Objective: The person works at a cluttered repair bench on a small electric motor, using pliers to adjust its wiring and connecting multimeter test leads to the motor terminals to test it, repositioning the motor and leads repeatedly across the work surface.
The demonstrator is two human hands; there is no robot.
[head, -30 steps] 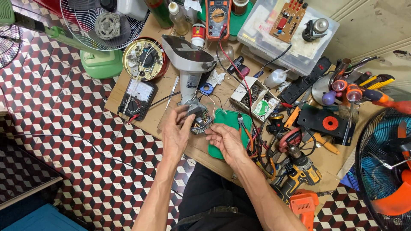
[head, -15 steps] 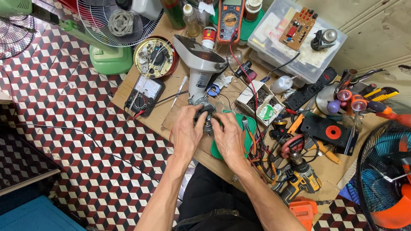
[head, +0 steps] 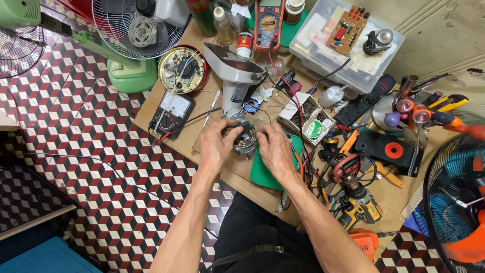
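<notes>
Both hands, left hand (head: 218,146) and right hand (head: 275,150), pinch a small motor (head: 246,141) between them at the centre of the frame, fingers hiding most of it. It sits over the counter (head: 212,108) beside a green tray (head: 265,174). Right of centre, an open cardboard box (head: 308,117) holds small parts and a round green-white label (head: 312,129).

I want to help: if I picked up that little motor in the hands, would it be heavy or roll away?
Probably heavy for its size: the motor looks like metal with copper windings. It is roundish, so it might roll if set down. Both the left hand and the right hand hold it, and thin wires trailing from it could snag.
</notes>
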